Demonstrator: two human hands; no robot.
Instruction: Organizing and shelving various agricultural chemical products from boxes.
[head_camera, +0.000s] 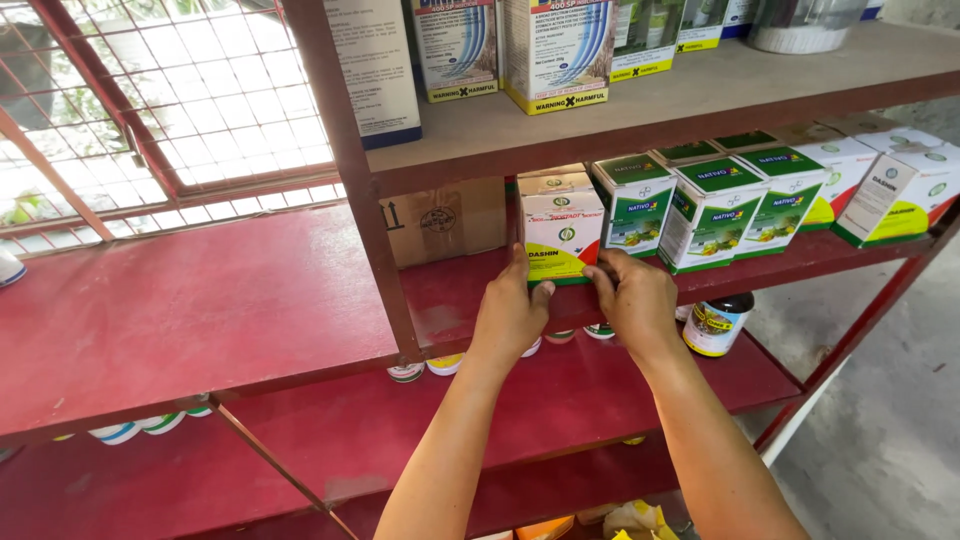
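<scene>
A small white carton (560, 232) with a red, yellow and green front stands at the front edge of a red shelf (450, 300). My left hand (511, 312) grips its lower left side and my right hand (632, 298) grips its lower right side. A second similar carton sits just behind it. Both forearms reach up from the bottom of the view.
Green-and-white cartons (715, 210) and white cartons with yellow bands (900, 190) line the shelf to the right. A brown cardboard box (445, 220) stands to the left behind a rusty upright post (365, 200). Bottles (715, 322) sit on the lower shelf. Boxes fill the top shelf (700, 90).
</scene>
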